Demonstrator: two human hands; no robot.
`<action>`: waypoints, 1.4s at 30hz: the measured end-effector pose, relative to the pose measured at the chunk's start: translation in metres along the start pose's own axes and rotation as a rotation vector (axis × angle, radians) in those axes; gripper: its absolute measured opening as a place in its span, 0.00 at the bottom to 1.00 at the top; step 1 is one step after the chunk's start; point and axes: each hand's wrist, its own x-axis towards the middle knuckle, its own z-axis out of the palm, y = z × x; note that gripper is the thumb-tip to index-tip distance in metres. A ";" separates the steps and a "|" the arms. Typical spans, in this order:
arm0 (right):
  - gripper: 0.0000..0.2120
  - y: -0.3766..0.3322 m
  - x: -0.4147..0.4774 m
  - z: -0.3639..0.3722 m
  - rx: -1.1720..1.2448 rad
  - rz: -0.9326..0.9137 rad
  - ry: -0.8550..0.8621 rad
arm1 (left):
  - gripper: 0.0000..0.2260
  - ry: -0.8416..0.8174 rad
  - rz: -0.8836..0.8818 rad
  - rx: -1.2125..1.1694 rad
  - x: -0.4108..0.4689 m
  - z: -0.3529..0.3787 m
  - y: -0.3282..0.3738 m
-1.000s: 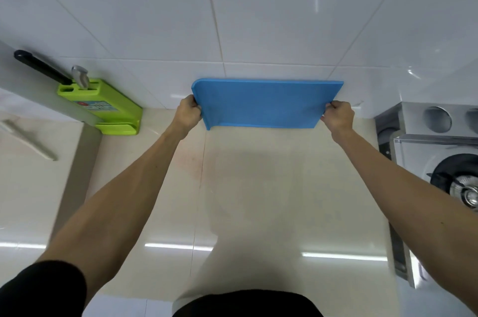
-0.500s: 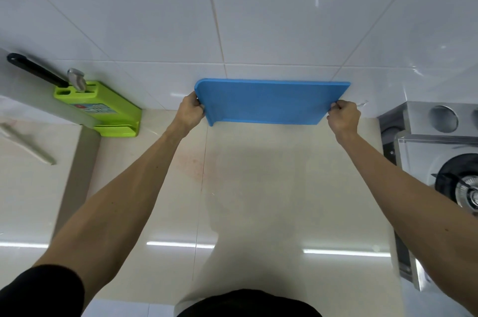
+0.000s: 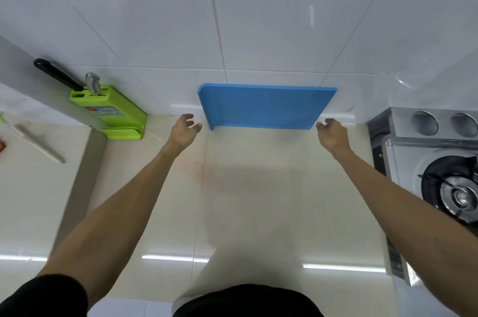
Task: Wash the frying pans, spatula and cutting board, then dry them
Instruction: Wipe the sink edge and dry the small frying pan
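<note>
The blue cutting board (image 3: 266,107) stands on its long edge at the back of the cream countertop (image 3: 258,200), leaning against the white tiled wall. My left hand (image 3: 185,130) hovers just left of the board's lower left corner, fingers loosely spread and holding nothing. My right hand (image 3: 332,133) is just off the board's lower right corner, fingers relaxed and empty. Neither hand touches the board. No frying pan or spatula is in view.
A green knife block (image 3: 111,112) with a black-handled knife (image 3: 58,74) and a steel handle stands at the back left. A pale utensil (image 3: 38,143) lies on the counter at far left. A steel gas stove (image 3: 439,169) fills the right edge.
Both hands held the board by its ends before; now they have let go and drawn back a little. The board stays leaning against the wall.
</note>
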 end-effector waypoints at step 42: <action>0.26 -0.193 -0.556 0.442 -0.540 -1.071 -0.580 | 0.28 0.372 -0.024 0.108 -0.403 -0.366 -0.460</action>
